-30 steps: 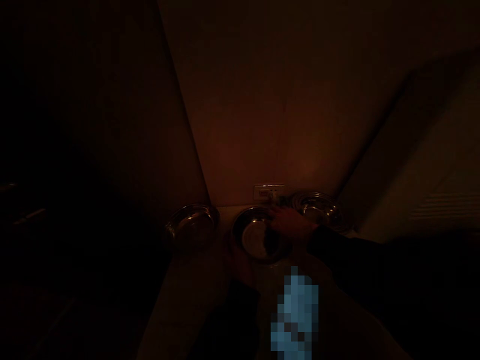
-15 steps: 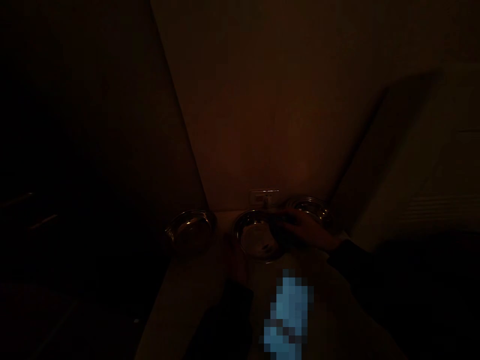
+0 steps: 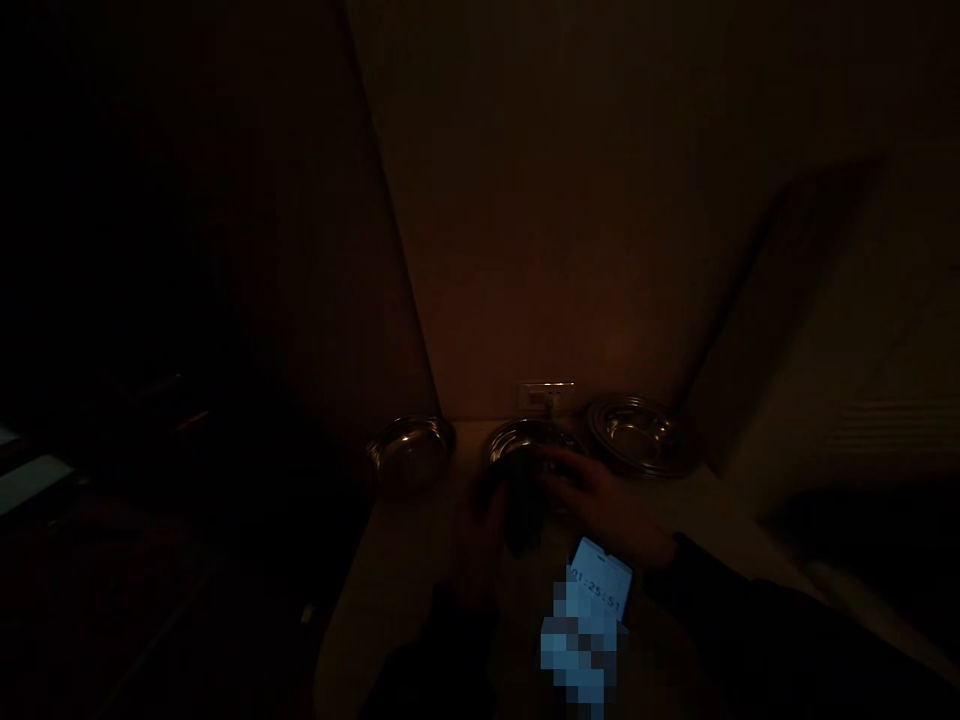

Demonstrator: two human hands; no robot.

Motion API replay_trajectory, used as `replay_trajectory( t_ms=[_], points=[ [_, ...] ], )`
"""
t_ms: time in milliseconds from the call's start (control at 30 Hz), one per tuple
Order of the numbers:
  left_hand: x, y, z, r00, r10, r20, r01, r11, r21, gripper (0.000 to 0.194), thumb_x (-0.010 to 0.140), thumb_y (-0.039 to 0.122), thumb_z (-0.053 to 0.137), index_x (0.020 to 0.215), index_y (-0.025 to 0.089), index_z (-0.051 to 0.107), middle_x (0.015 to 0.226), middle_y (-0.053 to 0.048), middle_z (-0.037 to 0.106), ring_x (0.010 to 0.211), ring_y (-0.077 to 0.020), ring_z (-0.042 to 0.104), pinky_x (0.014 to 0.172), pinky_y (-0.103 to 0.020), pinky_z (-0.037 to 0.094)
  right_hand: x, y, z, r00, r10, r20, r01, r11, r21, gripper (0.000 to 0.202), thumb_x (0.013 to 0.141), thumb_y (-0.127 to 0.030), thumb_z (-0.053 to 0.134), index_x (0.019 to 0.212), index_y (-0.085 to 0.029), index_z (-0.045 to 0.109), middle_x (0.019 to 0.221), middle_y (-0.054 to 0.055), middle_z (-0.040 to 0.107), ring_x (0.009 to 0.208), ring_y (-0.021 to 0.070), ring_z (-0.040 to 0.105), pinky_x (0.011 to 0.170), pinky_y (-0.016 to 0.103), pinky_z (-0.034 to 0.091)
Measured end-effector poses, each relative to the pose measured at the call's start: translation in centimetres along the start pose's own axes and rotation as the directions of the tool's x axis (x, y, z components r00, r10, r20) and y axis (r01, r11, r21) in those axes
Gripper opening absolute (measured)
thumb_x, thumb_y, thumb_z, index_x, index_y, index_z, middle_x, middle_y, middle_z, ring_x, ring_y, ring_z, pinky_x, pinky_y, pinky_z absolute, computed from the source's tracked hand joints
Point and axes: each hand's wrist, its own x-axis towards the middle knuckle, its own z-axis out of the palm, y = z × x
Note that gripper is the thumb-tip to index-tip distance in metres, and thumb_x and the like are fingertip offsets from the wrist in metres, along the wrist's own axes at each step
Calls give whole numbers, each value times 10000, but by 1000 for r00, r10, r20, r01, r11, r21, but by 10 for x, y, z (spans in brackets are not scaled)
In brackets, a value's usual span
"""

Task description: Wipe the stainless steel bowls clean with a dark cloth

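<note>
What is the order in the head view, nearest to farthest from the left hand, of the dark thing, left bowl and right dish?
1. Dark thing, just right of the left hand.
2. Left bowl, ahead and to the left.
3. Right dish, on the far right side.

Phone point(image 3: 604, 573) before middle bowl point(image 3: 517, 434), probably socket point(image 3: 535, 397) behind

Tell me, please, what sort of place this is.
Probably a dark indoor room: metal dishes stand on a table against a wall, with what looks like a socket plate behind them.
</note>
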Motion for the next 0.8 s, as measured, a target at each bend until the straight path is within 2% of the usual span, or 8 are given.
replay_trajectory(
  t_ms=[67, 233, 400, 500, 600, 667, 733, 800],
  points=[
    [2, 5, -9, 999, -23, -49, 24, 999, 24, 343, 733, 327, 650, 988, 106, 710, 1052, -143, 732, 988, -283, 680, 903, -411, 518, 0, 2, -4, 1000, 19, -21, -18, 1000, 7, 380, 853, -309, 552, 1197, -173, 638, 1191, 98, 685, 1059, 231, 658, 931, 392, 532],
    [1, 12, -26, 996, -62, -60, 64, 997, 45, 281, 756, 308, 628, 954, 131, 721, 1045, -124, 732, 997, -277, 668, 903, -404, 510, 1, 11, -16, 994, 69, -87, -66, 997, 38, 420, 822, -313, 540, 1199, -147, 618, 1126, 125, 693, 1006, 251, 669, 837, 392, 565],
    [-5, 15, -34, 991, -75, -114, 83, 994, 70, 206, 796, 255, 615, 932, 148, 727, 1090, -114, 721, 1056, -271, 647, 944, -384, 485, -5, 15, -18, 989, 74, -130, -65, 996, 68, 483, 777, -325, 578, 1227, -148, 581, 1111, 118, 696, 963, 239, 679, 808, 361, 570],
    [-12, 16, -36, 985, -113, -133, 128, 986, 111, 190, 810, 251, 620, 928, 142, 721, 1047, -114, 728, 1012, -260, 663, 917, -372, 494, -7, 13, -15, 984, 63, -167, -53, 996, 67, 519, 778, -308, 565, 1266, -136, 535, 1076, 121, 704, 926, 236, 687, 774, 360, 578],
    [-20, 12, -38, 985, -155, -80, 165, 976, 139, 258, 758, 278, 692, 962, 121, 694, 1000, -120, 732, 931, -246, 683, 828, -351, 523, -13, 8, -5, 983, 18, -182, -10, 999, 43, 546, 796, -297, 562, 1316, -145, 487, 1102, 119, 695, 946, 237, 683, 796, 374, 574],
    [-26, 7, -39, 986, -129, -101, 145, 974, 172, 305, 695, 286, 745, 924, 103, 665, 929, -121, 730, 856, -241, 684, 748, -338, 528, -21, 3, 9, 987, -31, -159, 34, 999, 18, 560, 820, -304, 560, 1351, -161, 458, 1123, 110, 690, 970, 235, 678, 825, 383, 568],
    [-31, 1, -42, 984, -118, -131, 141, 973, 180, 284, 692, 309, 737, 864, 103, 645, 845, -111, 721, 780, -232, 676, 691, -331, 522, -32, -2, 27, 991, -89, -97, 88, 996, -14, 549, 849, -316, 553, 1371, -182, 449, 1127, 98, 693, 987, 235, 676, 848, 394, 562],
    [-36, -4, -45, 989, -99, -109, 115, 983, 142, 260, 741, 348, 684, 850, 113, 657, 847, -109, 717, 796, -227, 674, 711, -330, 523, -46, -5, 46, 986, -169, 7, 169, 984, -59, 483, 861, -290, 552, 1334, -212, 501, 1191, 92, 675, 1081, 237, 646, 937, 414, 524]
  ],
)
